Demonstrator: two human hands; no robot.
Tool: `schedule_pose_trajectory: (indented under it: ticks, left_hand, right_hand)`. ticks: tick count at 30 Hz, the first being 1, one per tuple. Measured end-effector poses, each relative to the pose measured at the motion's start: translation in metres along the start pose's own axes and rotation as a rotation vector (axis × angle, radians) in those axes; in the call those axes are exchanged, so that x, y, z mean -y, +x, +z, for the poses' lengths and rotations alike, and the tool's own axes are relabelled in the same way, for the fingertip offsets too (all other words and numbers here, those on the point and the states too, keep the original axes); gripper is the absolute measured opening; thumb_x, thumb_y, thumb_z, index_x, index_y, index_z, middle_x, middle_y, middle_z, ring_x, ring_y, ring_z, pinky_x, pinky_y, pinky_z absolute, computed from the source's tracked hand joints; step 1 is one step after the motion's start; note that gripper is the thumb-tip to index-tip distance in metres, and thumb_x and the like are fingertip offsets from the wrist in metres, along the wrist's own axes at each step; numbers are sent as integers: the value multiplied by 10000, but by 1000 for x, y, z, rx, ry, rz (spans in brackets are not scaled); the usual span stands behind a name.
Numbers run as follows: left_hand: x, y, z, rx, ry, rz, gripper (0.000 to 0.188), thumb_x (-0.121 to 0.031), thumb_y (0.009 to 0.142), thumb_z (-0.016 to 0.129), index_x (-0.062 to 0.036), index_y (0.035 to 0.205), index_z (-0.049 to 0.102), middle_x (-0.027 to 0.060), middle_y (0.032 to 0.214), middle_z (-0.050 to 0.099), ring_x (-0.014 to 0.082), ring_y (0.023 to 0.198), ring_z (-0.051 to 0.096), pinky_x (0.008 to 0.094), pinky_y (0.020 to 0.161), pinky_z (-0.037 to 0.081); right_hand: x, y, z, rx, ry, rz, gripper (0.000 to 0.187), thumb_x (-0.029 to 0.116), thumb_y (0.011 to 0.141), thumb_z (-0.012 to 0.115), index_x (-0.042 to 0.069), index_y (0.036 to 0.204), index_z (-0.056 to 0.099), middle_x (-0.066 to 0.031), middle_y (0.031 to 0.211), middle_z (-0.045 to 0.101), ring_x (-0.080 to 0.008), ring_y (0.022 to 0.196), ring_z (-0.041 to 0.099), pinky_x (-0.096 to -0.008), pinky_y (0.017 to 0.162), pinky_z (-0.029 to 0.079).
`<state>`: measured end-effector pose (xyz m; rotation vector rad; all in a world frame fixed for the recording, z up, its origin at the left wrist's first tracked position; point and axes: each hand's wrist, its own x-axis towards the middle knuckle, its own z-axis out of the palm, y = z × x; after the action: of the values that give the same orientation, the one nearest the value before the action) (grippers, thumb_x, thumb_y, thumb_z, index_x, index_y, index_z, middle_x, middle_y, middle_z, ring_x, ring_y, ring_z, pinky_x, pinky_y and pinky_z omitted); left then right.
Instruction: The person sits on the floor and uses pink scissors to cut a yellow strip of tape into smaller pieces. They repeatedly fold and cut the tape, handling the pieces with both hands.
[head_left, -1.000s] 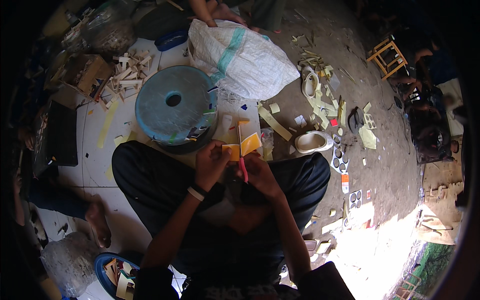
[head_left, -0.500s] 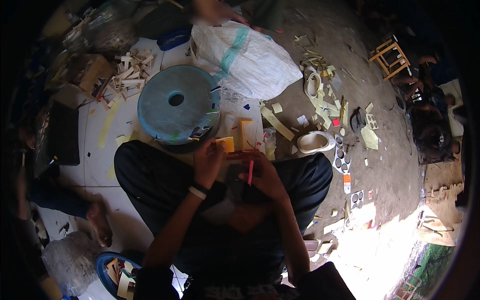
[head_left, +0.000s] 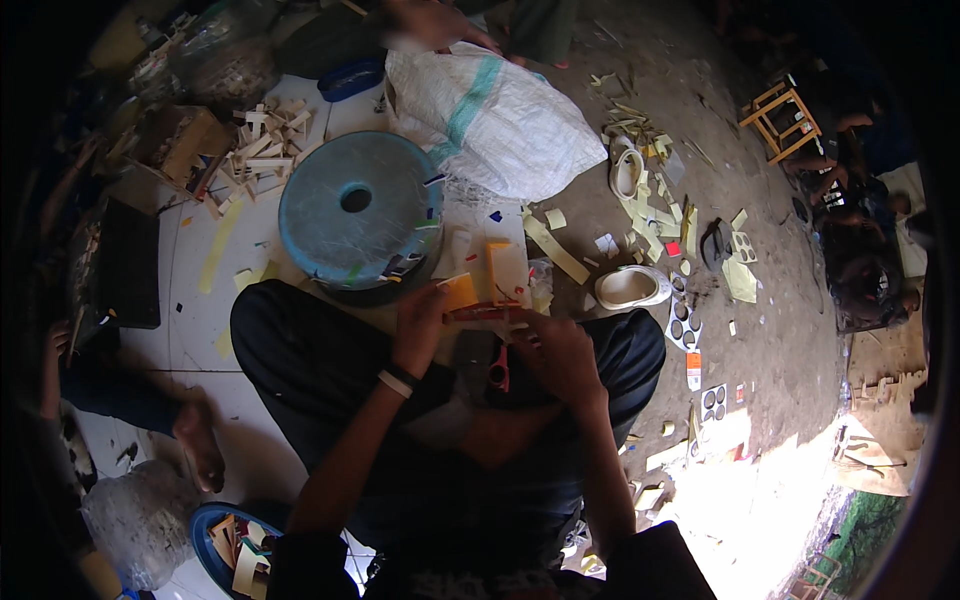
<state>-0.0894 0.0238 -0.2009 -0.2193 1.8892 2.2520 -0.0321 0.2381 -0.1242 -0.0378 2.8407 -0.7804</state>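
Note:
Above my lap, a small wooden piece with yellow panels and a red strip [head_left: 484,313] is held between my hands. My left hand [head_left: 421,322] is closed on its left side, by the yellow panel [head_left: 460,291]. The fingertips of my right hand [head_left: 560,352] pinch the right end of the red strip. An upright panel with a yellow edge and pale face [head_left: 508,273] stands just beyond the strip; whether it is joined on is unclear. Red-handled scissors [head_left: 499,370] rest in my lap by the right hand, their blades hard to see.
A round blue drum [head_left: 350,240] with a central hole stands ahead on white tiles. Beyond it lie a white woven sack [head_left: 520,130] and piled wooden pieces [head_left: 265,145]. Cream clogs [head_left: 632,286] and yellow scraps litter the right floor. A blue basin [head_left: 205,540] sits lower left; people sit nearby.
My right hand has let go of the scissors, which now lie in my lap, and has moved to the red strip. The upright panel has turned to show its pale face.

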Motion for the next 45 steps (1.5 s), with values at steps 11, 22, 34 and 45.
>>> schedule_pose_trajectory:
  ticks: [11, 22, 34, 45]
  left_hand:
    - [6, 3, 1, 222, 142, -95, 351, -290, 1001, 632, 46, 1008, 732, 41, 841, 723, 89, 746, 657, 247, 684, 511]
    - [0, -1, 2, 254, 208, -60, 366, -310, 992, 664, 45, 1020, 745, 57, 860, 738, 89, 764, 683, 238, 680, 521]
    - [-4, -1, 3, 252, 86, -83, 253, -187, 963, 711, 34, 1084, 728, 66, 924, 742, 105, 806, 706, 228, 682, 524]
    - [4, -4, 2, 242, 222, 97, 194, -102, 970, 672, 71, 1057, 691, 68, 974, 707, 113, 877, 681, 270, 739, 595]
  right_hand:
    - [-24, 42, 89, -172, 1074, 37, 149, 97, 919, 759, -13, 988, 687, -29, 844, 721, -53, 765, 625, -244, 687, 513]
    - [-23, 35, 76, -153, 1165, -17, 118, 83, 935, 745, 7, 1020, 716, 12, 879, 717, -36, 807, 617, -208, 729, 495]
    - [-29, 36, 75, -144, 1112, 38, 121, 112, 937, 750, 20, 1013, 729, 16, 846, 711, -27, 779, 606, -212, 699, 487]
    - [-27, 35, 76, -127, 1113, -9, 111, 70, 925, 753, 24, 1023, 730, 38, 843, 690, -17, 769, 584, -199, 688, 469]
